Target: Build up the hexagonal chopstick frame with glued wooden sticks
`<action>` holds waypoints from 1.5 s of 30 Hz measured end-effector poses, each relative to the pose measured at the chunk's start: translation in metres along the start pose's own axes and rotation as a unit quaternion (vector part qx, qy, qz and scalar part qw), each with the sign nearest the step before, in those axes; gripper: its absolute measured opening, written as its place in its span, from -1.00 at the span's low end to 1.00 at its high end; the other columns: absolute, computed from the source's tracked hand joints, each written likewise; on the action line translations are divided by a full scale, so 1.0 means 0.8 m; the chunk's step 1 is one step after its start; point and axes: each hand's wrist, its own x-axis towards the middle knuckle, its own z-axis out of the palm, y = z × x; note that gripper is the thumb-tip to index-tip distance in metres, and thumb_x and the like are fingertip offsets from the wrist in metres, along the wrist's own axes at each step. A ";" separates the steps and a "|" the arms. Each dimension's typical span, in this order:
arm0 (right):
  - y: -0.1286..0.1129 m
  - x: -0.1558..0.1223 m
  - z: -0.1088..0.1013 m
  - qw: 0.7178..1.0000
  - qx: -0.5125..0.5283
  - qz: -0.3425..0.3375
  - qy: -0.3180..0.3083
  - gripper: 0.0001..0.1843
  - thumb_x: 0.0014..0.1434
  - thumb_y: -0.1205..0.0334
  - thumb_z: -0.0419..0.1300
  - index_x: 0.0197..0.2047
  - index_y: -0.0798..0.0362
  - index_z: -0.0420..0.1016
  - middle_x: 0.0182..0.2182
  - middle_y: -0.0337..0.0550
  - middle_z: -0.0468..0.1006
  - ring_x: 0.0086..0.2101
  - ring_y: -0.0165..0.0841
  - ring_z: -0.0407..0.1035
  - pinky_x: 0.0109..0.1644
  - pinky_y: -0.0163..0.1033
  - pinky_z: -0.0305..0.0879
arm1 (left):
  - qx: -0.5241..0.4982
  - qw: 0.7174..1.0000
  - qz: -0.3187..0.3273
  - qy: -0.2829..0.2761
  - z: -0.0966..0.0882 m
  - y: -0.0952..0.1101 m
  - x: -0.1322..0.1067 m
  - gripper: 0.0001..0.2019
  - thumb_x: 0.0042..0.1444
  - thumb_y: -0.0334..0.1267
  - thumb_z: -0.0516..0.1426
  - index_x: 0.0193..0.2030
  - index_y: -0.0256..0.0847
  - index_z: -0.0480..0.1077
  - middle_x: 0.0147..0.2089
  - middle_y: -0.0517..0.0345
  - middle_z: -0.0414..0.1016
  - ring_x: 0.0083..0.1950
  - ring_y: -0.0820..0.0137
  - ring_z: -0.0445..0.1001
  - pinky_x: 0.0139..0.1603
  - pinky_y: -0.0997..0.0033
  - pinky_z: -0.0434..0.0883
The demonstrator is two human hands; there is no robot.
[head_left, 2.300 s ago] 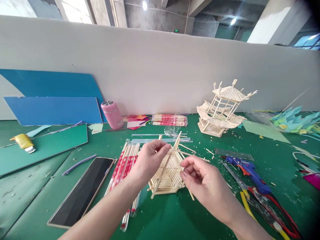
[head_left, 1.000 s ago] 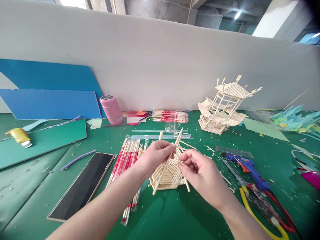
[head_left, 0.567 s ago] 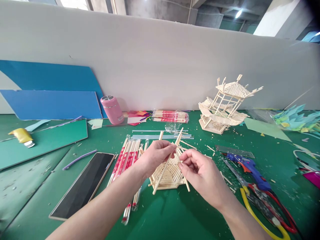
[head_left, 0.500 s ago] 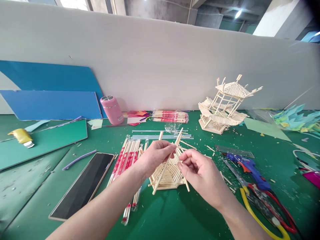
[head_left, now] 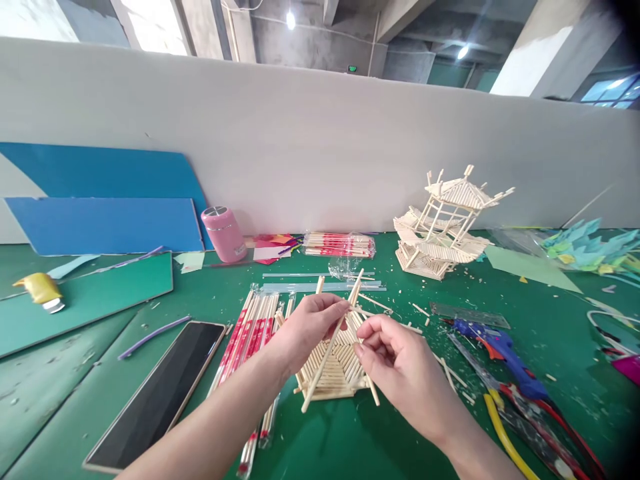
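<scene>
My left hand (head_left: pixel 316 327) is closed, thumb and fingertips pinched on a slanting wooden stick (head_left: pixel 320 373) near its upper part. My right hand (head_left: pixel 400 363) is closed too, its thumb and forefinger pinched at a second stick (head_left: pixel 373 388) that leans the other way. Both sticks belong to or rest against a small stick frame (head_left: pixel 335 385) whose base is lined with short sticks. The hands hide much of the frame's upper part, and whether the sticks are fixed there I cannot tell.
Wrapped stick bundles (head_left: pixel 257 320) and a phone (head_left: pixel 160 393) lie left. On the right are a blue glue gun (head_left: pixel 505 353), yellow-and-red-handled tools (head_left: pixel 510 437) and a ruler (head_left: pixel 470 315). A stick pavilion (head_left: pixel 443 230) and a pink flask (head_left: pixel 224 235) stand behind.
The camera has tilted up slightly, so the table things sit lower in the picture. Both hands keep nearly the same grip and place at the frame.
</scene>
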 end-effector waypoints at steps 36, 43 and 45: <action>0.004 -0.003 0.001 1.000 0.026 -0.007 -0.009 -0.88 0.09 0.35 0.03 -0.25 0.02 0.27 -0.47 -0.26 0.39 -0.47 -0.44 0.29 -0.44 -0.37 0.24 | -0.114 0.992 -0.046 -0.038 -0.005 -0.007 -0.006 -0.82 -0.04 -0.23 0.15 -0.53 -0.31 0.35 -0.57 0.22 0.31 -0.55 0.56 0.16 -0.47 0.48 0.10; 0.001 -0.003 0.000 1.000 0.021 -0.005 -0.017 -0.89 0.11 0.34 0.01 -0.26 0.01 0.26 -0.46 -0.27 0.39 -0.45 -0.44 0.29 -0.43 -0.36 0.24 | -0.123 0.990 -0.053 -0.043 -0.003 -0.003 -0.008 -0.82 -0.06 -0.25 0.17 -0.56 -0.32 0.34 -0.59 0.23 0.30 -0.57 0.57 0.14 -0.49 0.48 0.07; 0.001 -0.003 -0.001 1.000 0.019 -0.005 -0.018 -0.89 0.11 0.34 0.01 -0.26 0.00 0.26 -0.45 -0.27 0.39 -0.44 -0.44 0.29 -0.41 -0.36 0.24 | -0.124 0.990 -0.050 -0.043 -0.003 -0.004 -0.008 -0.81 -0.05 -0.26 0.17 -0.56 -0.33 0.33 -0.60 0.24 0.29 -0.57 0.58 0.13 -0.49 0.49 0.06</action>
